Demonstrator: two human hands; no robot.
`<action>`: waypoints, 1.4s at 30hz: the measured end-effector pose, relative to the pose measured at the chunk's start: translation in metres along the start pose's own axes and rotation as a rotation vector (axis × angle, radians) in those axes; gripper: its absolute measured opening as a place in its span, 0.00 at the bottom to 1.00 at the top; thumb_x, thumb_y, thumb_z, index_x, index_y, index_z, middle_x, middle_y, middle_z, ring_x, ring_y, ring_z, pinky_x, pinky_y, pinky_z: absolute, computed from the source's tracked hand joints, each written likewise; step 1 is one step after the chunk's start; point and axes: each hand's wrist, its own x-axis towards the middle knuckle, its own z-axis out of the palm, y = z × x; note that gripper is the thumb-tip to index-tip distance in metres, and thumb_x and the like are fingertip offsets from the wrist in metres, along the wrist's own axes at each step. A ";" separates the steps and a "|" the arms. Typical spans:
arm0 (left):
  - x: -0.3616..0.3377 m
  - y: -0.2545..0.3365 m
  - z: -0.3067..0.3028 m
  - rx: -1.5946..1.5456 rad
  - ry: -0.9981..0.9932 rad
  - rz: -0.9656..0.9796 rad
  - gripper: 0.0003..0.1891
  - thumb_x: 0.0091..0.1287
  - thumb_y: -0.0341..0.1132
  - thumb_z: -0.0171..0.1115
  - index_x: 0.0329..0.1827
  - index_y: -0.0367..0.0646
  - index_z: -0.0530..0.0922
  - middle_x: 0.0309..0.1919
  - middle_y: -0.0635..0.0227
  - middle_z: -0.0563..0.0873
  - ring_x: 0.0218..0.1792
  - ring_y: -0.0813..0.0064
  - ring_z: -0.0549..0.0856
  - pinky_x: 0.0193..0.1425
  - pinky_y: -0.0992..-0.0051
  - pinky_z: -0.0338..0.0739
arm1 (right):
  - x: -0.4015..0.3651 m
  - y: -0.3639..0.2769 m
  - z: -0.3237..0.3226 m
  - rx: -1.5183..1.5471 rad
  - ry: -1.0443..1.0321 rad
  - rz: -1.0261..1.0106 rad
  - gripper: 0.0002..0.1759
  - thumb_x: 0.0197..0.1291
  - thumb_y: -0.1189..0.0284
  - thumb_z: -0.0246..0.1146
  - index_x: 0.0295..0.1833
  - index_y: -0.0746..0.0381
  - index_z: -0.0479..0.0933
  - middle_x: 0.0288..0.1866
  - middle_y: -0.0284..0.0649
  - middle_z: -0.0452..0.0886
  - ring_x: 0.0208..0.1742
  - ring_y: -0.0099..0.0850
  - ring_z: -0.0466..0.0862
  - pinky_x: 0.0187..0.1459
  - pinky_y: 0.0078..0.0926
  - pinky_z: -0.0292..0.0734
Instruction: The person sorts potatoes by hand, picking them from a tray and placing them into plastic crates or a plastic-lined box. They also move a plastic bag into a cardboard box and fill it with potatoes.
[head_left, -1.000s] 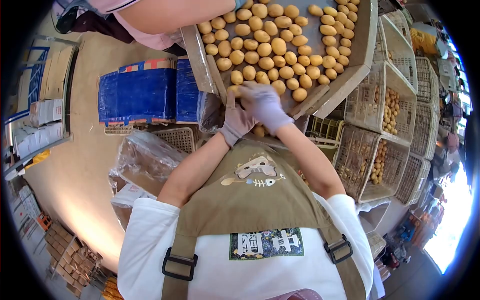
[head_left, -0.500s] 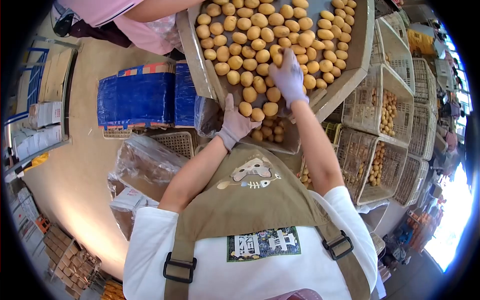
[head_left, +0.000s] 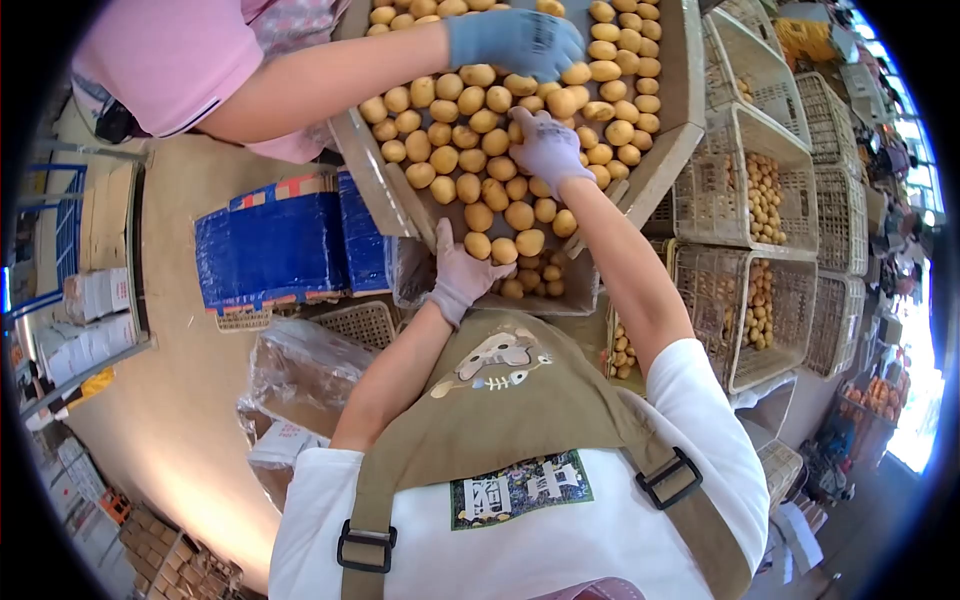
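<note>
Small round yellow-brown potatoes (head_left: 470,187) cover a sloping grey tray with raised board sides (head_left: 385,180). My left hand (head_left: 465,270), in a pale glove, is at the tray's narrow lower end, thumb spread up from the fingers beside the lowest potatoes. My right hand (head_left: 548,150), also gloved, lies palm down among the potatoes mid-tray, fingertips touching some of them; its fingers look apart, their undersides hidden. Below the lip, more potatoes (head_left: 535,275) lie in a plastic-lined box (head_left: 575,285) directly in front of my apron.
A co-worker's blue-gloved hand (head_left: 520,42) reaches over the tray from the left. Plastic crates (head_left: 710,200), some with potatoes, stack at right. A blue-wrapped box (head_left: 270,245) and a clear-plastic-lined carton (head_left: 290,370) stand left.
The co-worker's blue-gloved hand has come in over the tray. My right hand has moved slightly left and down in view. My left hand stays at the tray's lower end.
</note>
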 end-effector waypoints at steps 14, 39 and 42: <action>0.022 -0.058 0.020 0.961 0.599 0.350 0.41 0.68 0.66 0.48 0.81 0.57 0.58 0.80 0.66 0.60 0.79 0.51 0.58 0.76 0.28 0.52 | -0.378 0.268 -0.025 1.889 1.440 0.775 0.19 0.64 0.55 0.67 0.49 0.58 0.75 0.38 0.40 0.83 0.31 0.33 0.86 0.26 0.27 0.86; 0.001 -0.037 0.013 1.064 0.354 0.307 0.42 0.70 0.71 0.41 0.81 0.56 0.57 0.80 0.66 0.60 0.80 0.50 0.58 0.76 0.29 0.49 | 0.062 -0.024 -0.018 -0.153 -0.105 0.228 0.36 0.67 0.61 0.59 0.78 0.59 0.60 0.74 0.51 0.68 0.68 0.48 0.78 0.63 0.42 0.77; 0.001 -0.031 0.011 1.050 0.344 0.282 0.42 0.70 0.71 0.43 0.81 0.57 0.57 0.81 0.67 0.60 0.80 0.51 0.58 0.76 0.29 0.49 | 0.060 -0.005 -0.038 0.032 -0.190 0.170 0.38 0.61 0.58 0.63 0.75 0.59 0.64 0.66 0.51 0.76 0.64 0.47 0.80 0.60 0.42 0.78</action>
